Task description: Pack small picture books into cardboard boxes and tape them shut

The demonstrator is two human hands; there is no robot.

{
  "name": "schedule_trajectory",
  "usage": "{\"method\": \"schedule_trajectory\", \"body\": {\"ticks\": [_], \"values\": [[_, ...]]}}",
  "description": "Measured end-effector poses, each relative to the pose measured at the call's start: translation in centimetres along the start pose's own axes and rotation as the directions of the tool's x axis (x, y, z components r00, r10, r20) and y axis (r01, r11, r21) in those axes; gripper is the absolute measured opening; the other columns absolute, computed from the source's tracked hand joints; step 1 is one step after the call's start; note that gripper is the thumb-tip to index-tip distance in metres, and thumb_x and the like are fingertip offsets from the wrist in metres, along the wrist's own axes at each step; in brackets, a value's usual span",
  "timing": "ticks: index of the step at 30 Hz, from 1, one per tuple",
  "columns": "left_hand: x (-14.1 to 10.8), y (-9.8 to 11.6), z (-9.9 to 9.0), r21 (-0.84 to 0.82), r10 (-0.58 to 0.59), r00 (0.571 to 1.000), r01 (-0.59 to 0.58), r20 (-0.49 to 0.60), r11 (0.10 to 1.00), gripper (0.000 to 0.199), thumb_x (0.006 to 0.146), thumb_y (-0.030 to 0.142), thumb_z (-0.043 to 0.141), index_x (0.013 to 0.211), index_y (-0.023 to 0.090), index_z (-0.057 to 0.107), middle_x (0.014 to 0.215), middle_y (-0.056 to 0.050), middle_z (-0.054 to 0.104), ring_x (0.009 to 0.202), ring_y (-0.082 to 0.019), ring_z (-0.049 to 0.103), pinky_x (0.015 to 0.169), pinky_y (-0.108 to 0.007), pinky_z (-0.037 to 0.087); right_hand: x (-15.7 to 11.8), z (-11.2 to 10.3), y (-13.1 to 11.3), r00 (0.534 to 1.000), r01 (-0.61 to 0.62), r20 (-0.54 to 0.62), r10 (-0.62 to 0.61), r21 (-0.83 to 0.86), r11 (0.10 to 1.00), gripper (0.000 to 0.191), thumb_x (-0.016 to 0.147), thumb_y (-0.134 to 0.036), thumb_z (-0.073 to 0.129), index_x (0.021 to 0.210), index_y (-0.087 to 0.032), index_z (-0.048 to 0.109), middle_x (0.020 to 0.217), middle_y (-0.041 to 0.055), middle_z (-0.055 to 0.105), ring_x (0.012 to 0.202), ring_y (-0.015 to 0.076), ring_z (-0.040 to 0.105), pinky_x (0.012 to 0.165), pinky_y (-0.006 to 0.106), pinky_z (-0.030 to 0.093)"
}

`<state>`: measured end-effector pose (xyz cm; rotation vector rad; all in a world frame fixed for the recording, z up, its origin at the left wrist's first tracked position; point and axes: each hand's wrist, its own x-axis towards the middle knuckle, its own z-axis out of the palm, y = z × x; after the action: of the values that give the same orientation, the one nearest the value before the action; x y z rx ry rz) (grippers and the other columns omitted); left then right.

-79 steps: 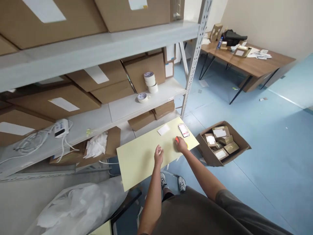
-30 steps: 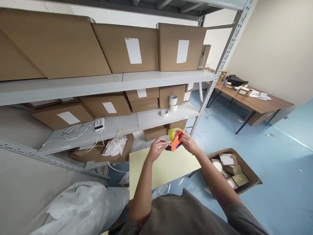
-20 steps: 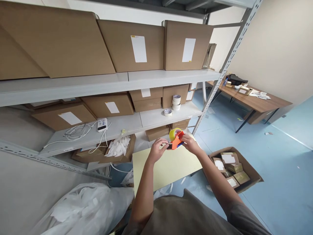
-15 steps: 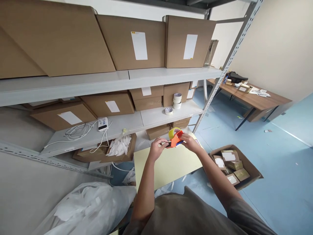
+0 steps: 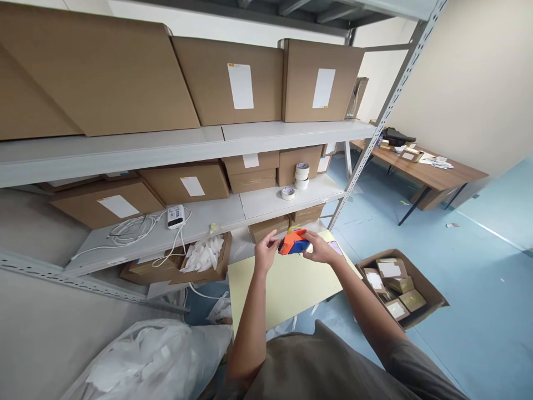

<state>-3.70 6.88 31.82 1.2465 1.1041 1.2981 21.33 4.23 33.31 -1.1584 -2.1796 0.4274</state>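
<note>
An orange and blue tape dispenser (image 5: 295, 243) is held up over the pale yellow table (image 5: 287, 283), with a bit of yellow tape roll showing behind it. My right hand (image 5: 318, 248) grips its right side. At its left end is my left hand (image 5: 267, 251), thumb and fingers bent close to the dispenser's dark edge; whether they pinch something there is too small to tell. A flat, pinkish-white item (image 5: 335, 248) lies on the table's right edge, beyond my right hand.
Shelving (image 5: 291, 133) with cardboard boxes (image 5: 227, 83) stands ahead. White tape rolls (image 5: 287, 193) and a power strip (image 5: 175, 216) sit on the middle shelf. An open carton (image 5: 435, 294) of small boxes is at right, a plastic bag (image 5: 145, 361) at lower left.
The dispenser has been turned in my hands: its blue side now faces me and the yellow roll is mostly hidden behind it. The view has tilted slightly.
</note>
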Motion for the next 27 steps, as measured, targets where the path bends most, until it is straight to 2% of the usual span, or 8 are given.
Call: {"method": "schedule_trajectory", "body": {"ticks": [5,8,12,16,20,22,25,27], "values": [[-0.6,0.4,-0.4,0.141,0.092,0.996,-0.09,-0.004,0.986,0.03,0.086,0.05,0.073,0.09,0.021,0.082,0.097,-0.009,0.082,0.09,-0.023,0.075,0.086,-0.036,0.059,-0.4,1.2,0.1,0.994,-0.095,0.058,0.092,0.062,0.993,0.048,0.093,-0.039,0.076,0.136,-0.022,0.063,0.132,0.0163,0.071,0.116,0.0314,0.069,0.101,0.049,0.056],[-1.1,0.9,-0.7,0.203,0.16,0.987,-0.153,-0.017,0.967,0.026,0.091,0.045,0.069,0.088,0.022,0.08,0.094,-0.007,0.081,0.086,-0.021,0.074,0.081,-0.034,0.059,-0.4,1.4,0.3,0.995,-0.085,0.069,0.076,0.129,0.988,0.048,0.095,-0.043,0.075,0.138,-0.023,0.064,0.136,0.0153,0.071,0.117,0.03,0.07,0.099,0.045,0.057],[-1.4,2.0,-1.1,0.277,0.23,0.969,-0.196,-0.094,0.941,0.021,0.093,0.038,0.065,0.087,0.022,0.078,0.092,-0.006,0.08,0.085,-0.021,0.073,0.081,-0.033,0.058,-0.3,0.8,0.3,0.999,-0.037,0.04,0.031,0.166,0.985,0.047,0.095,-0.045,0.075,0.137,-0.025,0.065,0.14,0.015,0.069,0.118,0.03,0.069,0.1,0.046,0.057],[-1.3,2.9,-1.1,0.329,0.275,0.953,-0.222,-0.124,0.918,0.02,0.095,0.035,0.063,0.087,0.022,0.077,0.091,-0.006,0.079,0.086,-0.021,0.072,0.083,-0.033,0.057,0.2,0.0,0.3,0.999,-0.027,0.051,0.018,0.164,0.986,0.042,0.096,-0.046,0.074,0.133,-0.025,0.069,0.133,0.0141,0.072,0.113,0.0288,0.07,0.097,0.043,0.058],[-1.3,2.9,-1.1,0.369,0.351,0.908,-0.253,-0.228,0.894,0.022,0.098,0.035,0.06,0.09,0.024,0.077,0.096,-0.007,0.079,0.093,-0.023,0.072,0.089,-0.035,0.056,1.4,-0.3,0.5,0.996,-0.05,0.075,0.037,0.174,0.983,0.04,0.096,-0.048,0.073,0.129,-0.025,0.07,0.127,0.0117,0.073,0.11,0.0276,0.07,0.095,0.041,0.058],[-1.0,2.8,-1.7,0.357,0.333,0.905,-0.23,-0.264,0.906,0.023,0.098,0.037,0.06,0.09,0.024,0.078,0.094,-0.006,0.079,0.09,-0.023,0.072,0.086,-0.034,0.056,1.9,-0.2,0.6,0.996,-0.068,0.077,0.055,0.184,0.981,0.039,0.096,-0.049,0.072,0.127,-0.025,0.07,0.121,0.0106,0.075,0.105,0.0269,0.07,0.091,0.04,0.058],[-0.5,3.1,-2.9,0.347,0.307,0.92,-0.213,-0.244,0.913,0.025,0.098,0.04,0.062,0.09,0.023,0.079,0.093,-0.006,0.079,0.087,-0.022,0.072,0.084,-0.034,0.057,2.3,0.1,0.7,0.994,-0.097,0.058,0.087,0.198,0.975,0.036,0.096,-0.047,0.072,0.122,-0.023,0.071,0.111,0.0091,0.076,0.096,0.026,0.07,0.084,0.039,0.058],[-0.4,3.3,-3.5,0.37,0.353,0.908,-0.255,-0.225,0.893,0.027,0.099,0.042,0.061,0.094,0.024,0.08,0.095,-0.007,0.08,0.091,-0.024,0.073,0.088,-0.037,0.058,2.6,0.7,0.7,0.994,-0.107,0.035,0.102,0.203,0.973,0.034,0.096,-0.046,0.072,0.121,-0.023,0.071,0.11,0.009,0.076,0.095,0.0261,0.07,0.083,0.039,0.058]]}}
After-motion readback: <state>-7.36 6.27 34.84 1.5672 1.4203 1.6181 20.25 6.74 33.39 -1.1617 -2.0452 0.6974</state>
